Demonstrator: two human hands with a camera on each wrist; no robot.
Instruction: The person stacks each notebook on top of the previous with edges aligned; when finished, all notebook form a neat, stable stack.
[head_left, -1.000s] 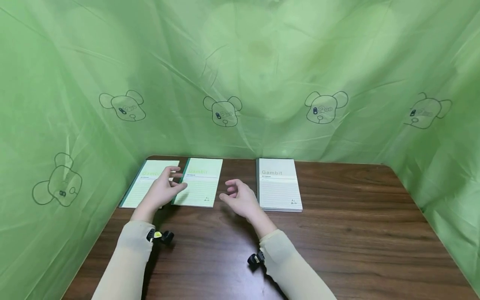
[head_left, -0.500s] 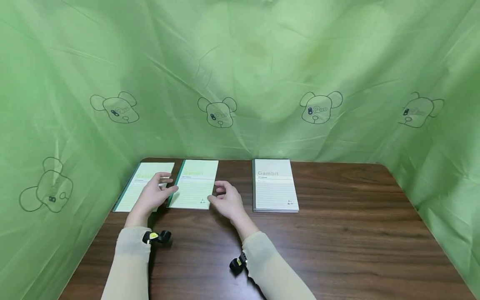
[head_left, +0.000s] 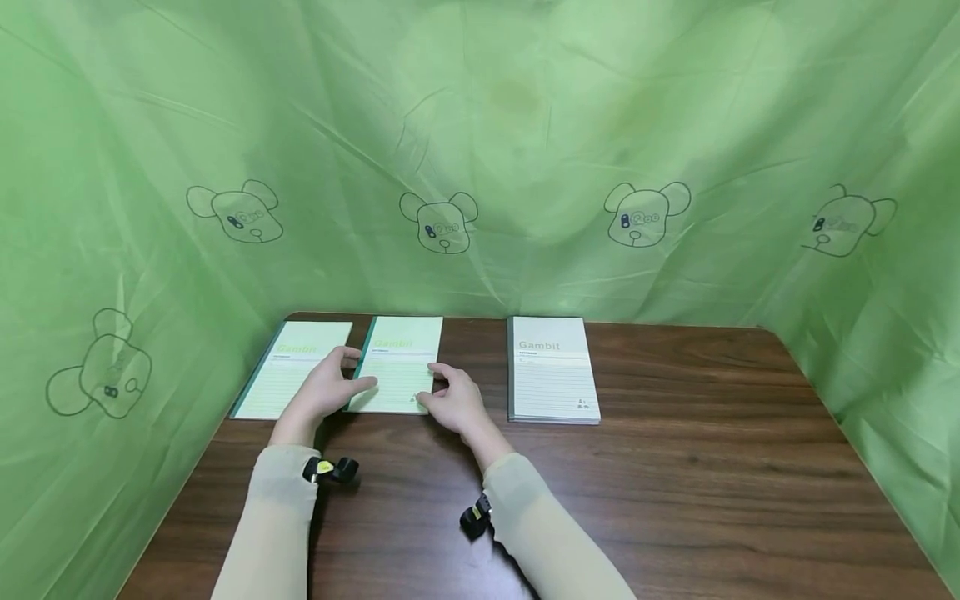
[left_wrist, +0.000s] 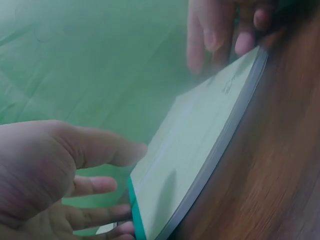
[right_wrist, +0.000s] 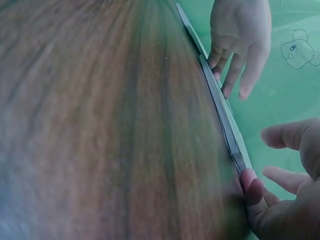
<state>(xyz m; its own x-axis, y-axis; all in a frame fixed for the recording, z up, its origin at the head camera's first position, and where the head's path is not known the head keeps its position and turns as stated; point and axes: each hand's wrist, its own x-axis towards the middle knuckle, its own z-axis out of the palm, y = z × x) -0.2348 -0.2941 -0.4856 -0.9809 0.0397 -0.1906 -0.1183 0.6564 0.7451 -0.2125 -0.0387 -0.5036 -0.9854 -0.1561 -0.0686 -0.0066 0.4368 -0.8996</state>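
Observation:
A pale green Gambit notebook (head_left: 396, 371) with a dark green spine lies flat on the table between my hands. My left hand (head_left: 324, 390) is at its spine side; in the left wrist view the fingertips (left_wrist: 127, 212) meet the spine while the thumb is spread above the cover. At the opposite edge is my right hand (head_left: 456, 407). The right wrist view has its lower fingers (right_wrist: 250, 182) against the notebook's edge (right_wrist: 227, 120), thumb raised apart. Neither hand is curled round the notebook.
Another green notebook (head_left: 273, 379) lies to the left, partly behind my left hand. A stack of grey-spined Gambit notebooks (head_left: 552, 375) stands to the right. Green curtain (head_left: 525, 167) with bear outlines encloses the brown wooden table (head_left: 712, 467) at the back and sides.
My right hand has moved left, from the gap beside the notebook stack to the middle notebook's right edge. The left hand has come closer to its spine. The notebooks keep their places.

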